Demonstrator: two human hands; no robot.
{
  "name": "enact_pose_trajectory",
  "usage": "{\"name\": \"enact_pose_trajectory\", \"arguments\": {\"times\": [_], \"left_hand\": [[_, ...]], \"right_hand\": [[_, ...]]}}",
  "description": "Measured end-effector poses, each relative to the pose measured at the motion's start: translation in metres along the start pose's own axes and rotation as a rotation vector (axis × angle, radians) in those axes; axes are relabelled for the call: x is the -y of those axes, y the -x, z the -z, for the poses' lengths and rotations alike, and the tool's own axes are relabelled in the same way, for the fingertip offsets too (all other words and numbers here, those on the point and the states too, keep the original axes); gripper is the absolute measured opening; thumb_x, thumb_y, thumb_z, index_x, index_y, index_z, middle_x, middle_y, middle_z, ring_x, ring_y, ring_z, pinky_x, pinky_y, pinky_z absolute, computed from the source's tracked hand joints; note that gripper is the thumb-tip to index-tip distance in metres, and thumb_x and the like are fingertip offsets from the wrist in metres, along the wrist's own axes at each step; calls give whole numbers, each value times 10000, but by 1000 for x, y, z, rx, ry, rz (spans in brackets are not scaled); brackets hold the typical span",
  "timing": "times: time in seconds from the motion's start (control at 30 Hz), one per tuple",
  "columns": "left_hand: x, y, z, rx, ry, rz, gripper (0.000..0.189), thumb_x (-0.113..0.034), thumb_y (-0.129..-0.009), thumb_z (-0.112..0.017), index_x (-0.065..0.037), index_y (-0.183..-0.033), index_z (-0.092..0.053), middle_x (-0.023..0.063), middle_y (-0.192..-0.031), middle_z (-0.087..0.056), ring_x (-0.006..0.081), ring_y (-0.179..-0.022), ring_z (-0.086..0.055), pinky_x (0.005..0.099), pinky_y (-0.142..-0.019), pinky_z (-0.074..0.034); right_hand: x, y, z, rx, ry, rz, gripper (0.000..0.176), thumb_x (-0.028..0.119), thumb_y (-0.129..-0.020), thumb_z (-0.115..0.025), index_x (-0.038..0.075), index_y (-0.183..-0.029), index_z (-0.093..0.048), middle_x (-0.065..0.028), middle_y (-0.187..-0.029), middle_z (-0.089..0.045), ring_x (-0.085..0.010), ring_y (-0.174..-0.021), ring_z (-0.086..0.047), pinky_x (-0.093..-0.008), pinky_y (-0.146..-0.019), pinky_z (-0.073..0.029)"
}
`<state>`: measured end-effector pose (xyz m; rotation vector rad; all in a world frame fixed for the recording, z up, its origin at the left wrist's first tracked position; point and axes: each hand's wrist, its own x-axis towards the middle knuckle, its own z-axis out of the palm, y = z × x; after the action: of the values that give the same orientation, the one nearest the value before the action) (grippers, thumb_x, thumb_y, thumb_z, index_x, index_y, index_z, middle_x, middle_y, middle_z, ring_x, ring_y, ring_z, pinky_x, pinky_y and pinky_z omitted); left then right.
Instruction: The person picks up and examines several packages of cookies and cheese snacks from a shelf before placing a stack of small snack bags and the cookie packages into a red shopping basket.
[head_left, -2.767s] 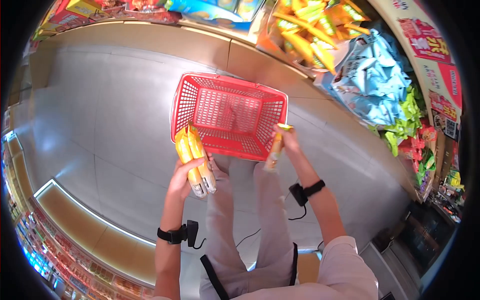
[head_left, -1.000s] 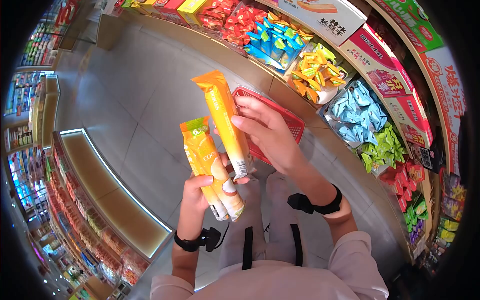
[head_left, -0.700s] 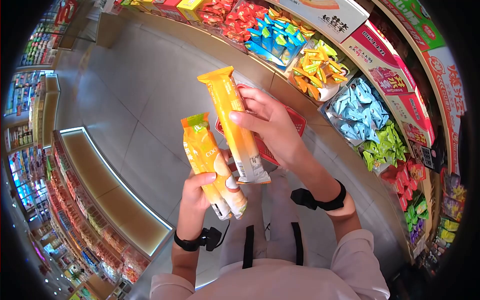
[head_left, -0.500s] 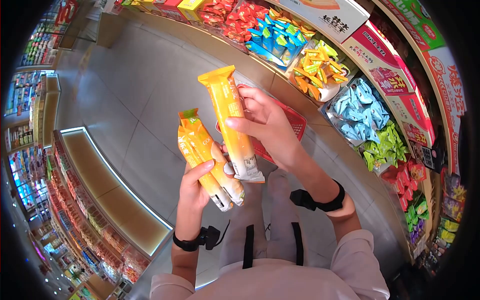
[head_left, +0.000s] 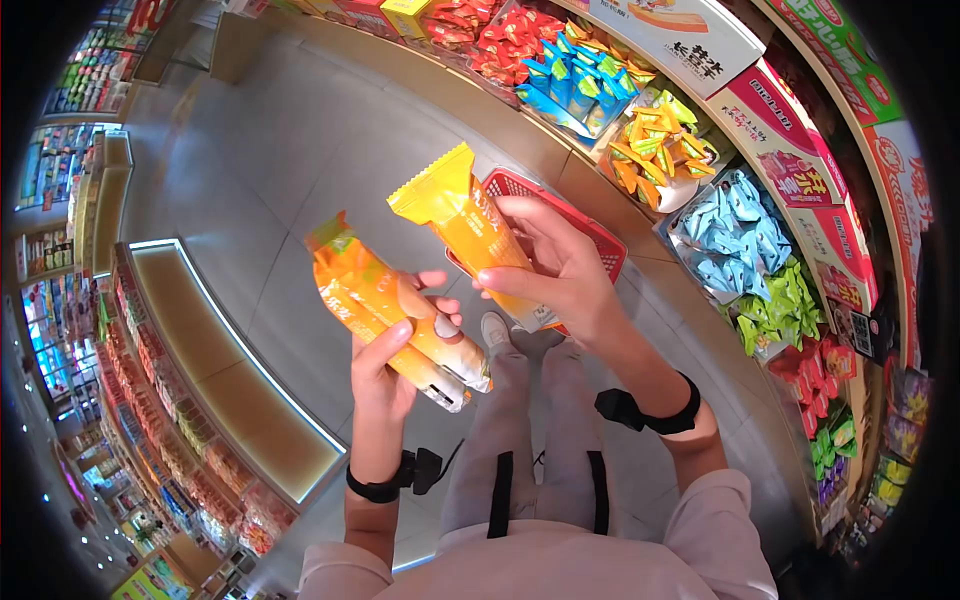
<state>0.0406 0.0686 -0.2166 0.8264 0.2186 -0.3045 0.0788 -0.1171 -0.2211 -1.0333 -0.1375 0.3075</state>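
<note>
My left hand (head_left: pixel 378 378) is closed around orange-yellow snack packets (head_left: pixel 372 312), which look like two lying side by side, their crimped tops tilted up to the left. The thumb presses across their front, with fingers showing behind. In my right hand (head_left: pixel 565 270) is another long orange-yellow snack packet (head_left: pixel 470 222), gripped between thumb and fingers. Its broad crimped end points up and left, and its lower end is partly hidden by the hand. A small gap separates it from the packets on the left. Behind the right hand, a red basket (head_left: pixel 607 240) shows in part.
On the right, a curved shelf holds blue packets (head_left: pixel 575 85), yellow packets (head_left: pixel 660 145), light-blue packets (head_left: pixel 735 232) and green packets (head_left: pixel 780 310). Display boxes (head_left: pixel 775 130) stand behind them. A low lit counter (head_left: pixel 225 365) curves along the left. Grey tiled floor (head_left: pixel 250 180) lies between.
The right packet has turned, its top leaning further left and nearer the camera. The left packets have tilted further left, and fingers behind them have spread. A shoe has come into view.
</note>
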Motion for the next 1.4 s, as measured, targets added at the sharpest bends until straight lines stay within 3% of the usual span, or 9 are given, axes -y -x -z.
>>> {"name": "enact_pose_trajectory", "arguments": {"times": [0.1, 0.27, 0.37, 0.43, 0.57, 0.67, 0.97, 1.17, 1.4], "left_hand": [[-6, -2, 4, 109, 121, -112, 472, -131, -726, -577, 1, -1135, -381, 203, -1151, -456, 295, -917, -565, 405, -787, -499], [-16, -8, -2, 163, -33, -81, 447, -169, -722, -581, -20, -1099, -393, 186, -853, -552, 287, -864, -557, 367, -759, -477], [-15, -9, 0, 152, 76, -89, 443, -173, -733, -580, -21, -1103, -391, 187, -862, -546, 283, -842, -551, 369, -771, -468], [-17, -9, 3, 162, 152, -71, 441, -194, -761, -579, -28, -1122, -389, 183, -865, -542, 282, -847, -543, 364, -780, -462], [-19, -8, 6, 155, 254, -56, 457, -233, -795, -573, -35, -1158, -379, 179, -893, -540, 283, -885, -533, 356, -789, -468], [-19, -4, 6, 123, 283, -57, 465, -252, -803, -577, -40, -1167, -380, 177, -908, -541, 282, -888, -531, 355, -794, -476], [-20, 4, -9, 121, 376, -75, 449, -290, -815, -577, -74, -1164, -395, 149, -939, -526, 269, -896, -528, 332, -772, -489], [-17, 9, -9, 102, 360, -102, 449, -302, -810, -587, -81, -1155, -401, 137, -930, -519, 263, -898, -520, 327, -771, -488], [-15, 13, -4, 130, 351, -93, 451, -291, -809, -586, -81, -1161, -398, 136, -943, -513, 258, -892, -510, 331, -785, -474]], "right_hand": [[5, 3, -1, 69, 52, -139, 504, 23, -773, -632, -8, -1225, -411, -103, -1115, -514, -141, -994, -523, -266, -844, -433], [7, 4, -5, 176, 496, -104, 514, 4, -777, -621, -7, -1243, -404, -100, -1155, -513, -117, -1059, -498, -257, -873, -415], [-9, 5, 0, 161, 302, -15, 495, 138, -784, -648, 36, -1217, -431, -79, -924, -604, -102, -835, -575, -248, -738, -460], [-5, 5, 8, 240, 309, -53, 508, 140, -788, -644, 30, -1231, -419, -86, -922, -602, -109, -795, -580, -249, -707, -461], [16, 14, 21, 307, 101, -340, 542, -1, -790, -584, -4, -1281, -355, -145, -1149, -515, -185, -827, -595, -288, -727, -489], [27, 15, 23, 319, 10, -432, 524, 32, -799, -553, -24, -1279, -352, -179, -1118, -531, -212, -757, -604, -293, -648, -506], [33, 12, 26, 293, -147, -428, 539, 161, -756, -539, -50, -1235, -410, -237, -1045, -566, -215, -629, -613, -280, -522, -507], [32, 12, 27, 336, -149, -409, 538, 196, -769, -531, -41, -1237, -414, -240, -934, -607, -181, -601, -604, -256, -511, -497], [32, 17, 26, 303, -68, -377, 517, 185, -765, -552, -46, -1213, -437, -196, -990, -604, -144, -614, -592, -238, -534, -487]]}}
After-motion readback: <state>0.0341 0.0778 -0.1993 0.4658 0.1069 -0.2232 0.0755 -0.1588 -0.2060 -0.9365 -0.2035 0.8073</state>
